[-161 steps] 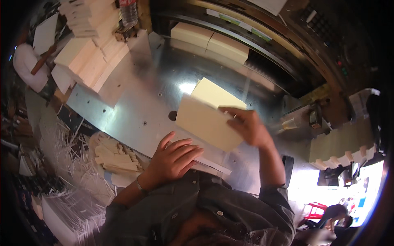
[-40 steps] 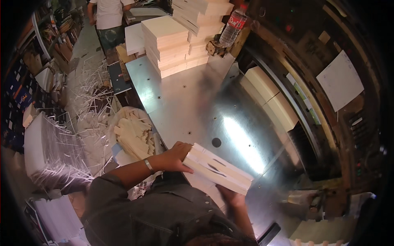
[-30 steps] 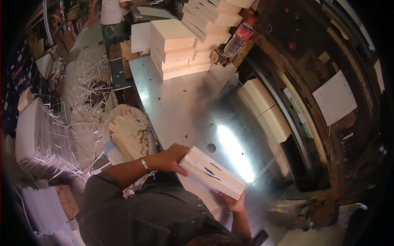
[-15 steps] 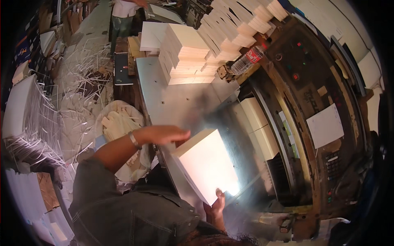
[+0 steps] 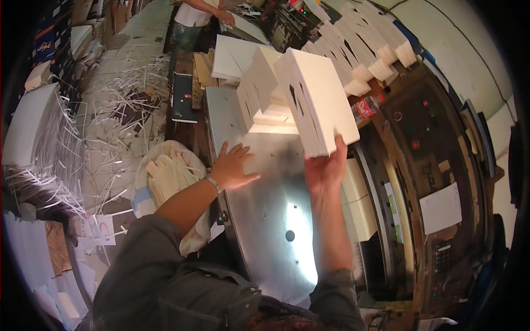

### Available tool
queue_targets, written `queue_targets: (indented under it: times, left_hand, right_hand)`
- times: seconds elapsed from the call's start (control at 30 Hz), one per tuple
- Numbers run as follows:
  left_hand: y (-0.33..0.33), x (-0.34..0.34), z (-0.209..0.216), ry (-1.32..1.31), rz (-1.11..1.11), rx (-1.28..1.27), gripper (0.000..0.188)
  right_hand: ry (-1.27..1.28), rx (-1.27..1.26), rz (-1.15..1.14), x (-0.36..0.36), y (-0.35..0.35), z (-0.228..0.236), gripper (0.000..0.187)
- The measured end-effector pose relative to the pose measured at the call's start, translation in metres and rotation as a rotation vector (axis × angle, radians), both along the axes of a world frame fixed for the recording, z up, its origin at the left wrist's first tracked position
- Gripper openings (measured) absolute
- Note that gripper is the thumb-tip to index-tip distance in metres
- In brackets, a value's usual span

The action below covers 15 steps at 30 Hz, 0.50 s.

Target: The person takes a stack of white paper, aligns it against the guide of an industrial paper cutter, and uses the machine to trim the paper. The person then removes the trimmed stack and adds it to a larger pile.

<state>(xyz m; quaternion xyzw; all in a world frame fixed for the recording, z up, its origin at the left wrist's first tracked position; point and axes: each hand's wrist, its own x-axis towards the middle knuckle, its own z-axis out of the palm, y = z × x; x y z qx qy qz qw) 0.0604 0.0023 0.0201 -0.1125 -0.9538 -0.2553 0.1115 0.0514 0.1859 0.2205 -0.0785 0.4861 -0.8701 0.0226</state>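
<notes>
A thick block of cream paper (image 5: 326, 99) is raised above the metal table, tilted. My right hand (image 5: 326, 168) grips it by its lower near edge, thumb on the face. My left hand (image 5: 234, 167) is open, fingers spread and empty, at the left side of the metal table (image 5: 256, 207). Behind the raised block, a pile of similar paper blocks (image 5: 255, 105) stands at the far end of the table, partly hidden by it. Further paper blocks (image 5: 359, 212) lie under the machine's bar, right of my right forearm.
Beyond the pile are rows of stacked paper blocks (image 5: 381, 49). A plastic bottle (image 5: 366, 107) lies near the control panel (image 5: 411, 113). A sack of paper offcuts (image 5: 165, 179) sits left of the table. Paper strips (image 5: 130, 105) litter the floor. Another person (image 5: 193, 16) stands at the far left.
My right hand has carried the paper block away from me, up toward the far pile. My left hand has come off the block and spread its fingers near the table's left edge.
</notes>
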Motion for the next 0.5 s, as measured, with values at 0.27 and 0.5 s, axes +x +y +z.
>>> queue_targets:
  times: [0.27, 0.5]
  left_hand:
    - [0.001, 0.002, 0.003, -0.017, -0.010, -0.009, 0.078]
    - [0.000, -0.001, -0.004, 0.036, -0.004, 0.038, 0.077]
  right_hand:
    - [-0.102, 0.019, -0.115, -0.140, -0.054, 0.016, 0.043]
    - [-0.182, 0.059, -0.191, -0.179, -0.081, 0.009, 0.044]
